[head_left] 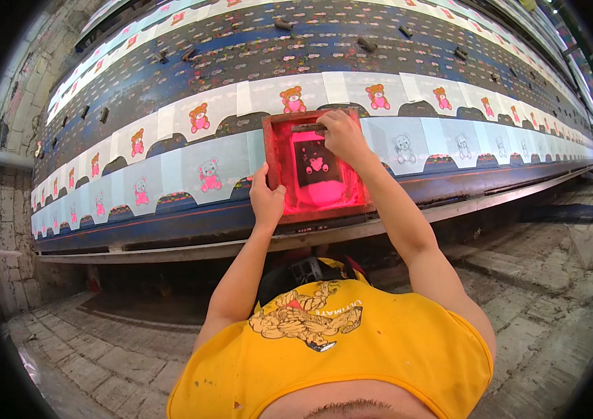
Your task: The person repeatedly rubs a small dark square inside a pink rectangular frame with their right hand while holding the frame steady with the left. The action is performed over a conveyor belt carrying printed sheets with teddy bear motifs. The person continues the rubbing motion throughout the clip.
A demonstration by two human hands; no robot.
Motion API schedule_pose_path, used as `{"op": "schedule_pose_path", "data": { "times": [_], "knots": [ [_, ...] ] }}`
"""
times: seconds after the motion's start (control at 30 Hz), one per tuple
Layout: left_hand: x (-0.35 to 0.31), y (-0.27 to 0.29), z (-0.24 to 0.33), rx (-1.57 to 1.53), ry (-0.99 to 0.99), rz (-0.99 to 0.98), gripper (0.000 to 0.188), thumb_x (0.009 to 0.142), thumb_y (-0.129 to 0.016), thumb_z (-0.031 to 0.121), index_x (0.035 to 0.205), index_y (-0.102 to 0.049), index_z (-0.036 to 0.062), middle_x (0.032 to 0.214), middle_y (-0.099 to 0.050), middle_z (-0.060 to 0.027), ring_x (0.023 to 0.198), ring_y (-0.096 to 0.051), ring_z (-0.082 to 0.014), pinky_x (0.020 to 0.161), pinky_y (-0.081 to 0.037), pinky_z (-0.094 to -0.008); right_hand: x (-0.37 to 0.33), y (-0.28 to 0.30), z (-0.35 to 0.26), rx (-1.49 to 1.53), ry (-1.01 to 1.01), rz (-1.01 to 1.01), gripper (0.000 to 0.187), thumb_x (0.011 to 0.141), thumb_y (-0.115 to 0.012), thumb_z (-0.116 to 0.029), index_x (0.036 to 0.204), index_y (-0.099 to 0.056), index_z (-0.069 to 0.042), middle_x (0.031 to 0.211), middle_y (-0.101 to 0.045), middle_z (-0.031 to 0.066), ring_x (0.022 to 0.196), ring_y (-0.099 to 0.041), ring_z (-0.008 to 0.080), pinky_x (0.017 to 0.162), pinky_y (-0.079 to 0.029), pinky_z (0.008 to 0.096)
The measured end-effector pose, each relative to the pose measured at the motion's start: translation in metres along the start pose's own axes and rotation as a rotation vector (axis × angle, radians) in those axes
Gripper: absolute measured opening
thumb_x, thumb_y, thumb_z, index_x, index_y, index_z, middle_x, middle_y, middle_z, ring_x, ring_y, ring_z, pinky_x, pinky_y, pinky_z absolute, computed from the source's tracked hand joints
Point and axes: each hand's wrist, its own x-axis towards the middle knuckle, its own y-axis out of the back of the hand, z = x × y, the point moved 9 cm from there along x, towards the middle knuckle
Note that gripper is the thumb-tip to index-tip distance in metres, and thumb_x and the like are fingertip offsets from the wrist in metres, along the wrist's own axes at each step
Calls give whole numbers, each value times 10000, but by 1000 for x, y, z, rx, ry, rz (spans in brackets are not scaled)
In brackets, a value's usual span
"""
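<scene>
A small red-stained printing screen frame (270, 145) lies on the row of light-blue cloth pieces nearest me. My left hand (267, 202) grips its left side, thumb toward the inside. At the far side of the frame, my right hand (344, 140) is closed round a dark squeegee (307, 128), which rests across the mesh. Bright pink ink (321, 193) pools at the near end of the screen, and pink shapes show in the dark middle. Left of the frame, a printed bear (209, 174) has pink filling; right of it, another bear (403, 148) is only outlined.
The long printing table (226, 70) curves across the view, with a further row of white cloth pieces bearing brown-and-pink bears (293, 99). Several small dark blocks (366, 44) lie beyond. A metal rail (450, 209) edges the near side, above a paved floor (520, 335).
</scene>
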Motion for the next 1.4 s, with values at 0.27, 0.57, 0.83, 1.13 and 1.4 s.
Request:
{"op": "schedule_pose_path", "data": {
  "times": [0.27, 0.57, 0.83, 1.13, 1.4],
  "knots": [
    [6, -4, -4, 5, 16, 15, 666, 769, -736, -32, 1410, -562, -69, 1408, -610, -264, 1341, -574, -403, 1153, -443, -439, -109, 10, -64, 28, -31, -170, 293, 770, -657, 28, 1060, -669, -8, 1096, -683, 158, 1075, -646, 369, 981, -520, 470],
    [9, -1, -2, -9, 34, 34, 634, 773, -726, -29, 1389, -583, -74, 1364, -654, -252, 1291, -627, -365, 1115, -483, -415, -138, 78, -50, -6, -245, 101, 485, 906, -789, -355, 1184, -672, 24, 1174, -672, 208, 1129, -626, 386, 1009, -494, 463],
    [6, -31, 32, -175, -37, 67, 640, 766, -692, -78, 1397, -600, -28, 1306, -684, -207, 1197, -676, -290, 1030, -525, -384, -189, 83, 54, 269, -708, 56, 596, 934, -765, -385, 1267, -651, 96, 1176, -661, 241, 1128, -645, 405, 991, -511, 449],
    [-21, -187, 96, -295, 52, 65, 624, 775, -662, -99, 1392, -583, -51, 1299, -679, -186, 1187, -675, -271, 1029, -526, -375, -222, 198, 174, 116, -690, 25, 562, 905, -779, -363, 1241, -675, 75, 1171, -674, 233, 1098, -664, 401, 968, -527, 451],
    [-31, -222, 98, -148, 93, 50, 654, 781, -670, -71, 1425, -556, -83, 1356, -662, -222, 1269, -648, -290, 1079, -506, -375, -239, 211, 210, 192, -702, -55, 566, 894, -784, -374, 1228, -682, 72, 1161, -680, 226, 1088, -669, 398, 965, -529, 453]
  ]
}}
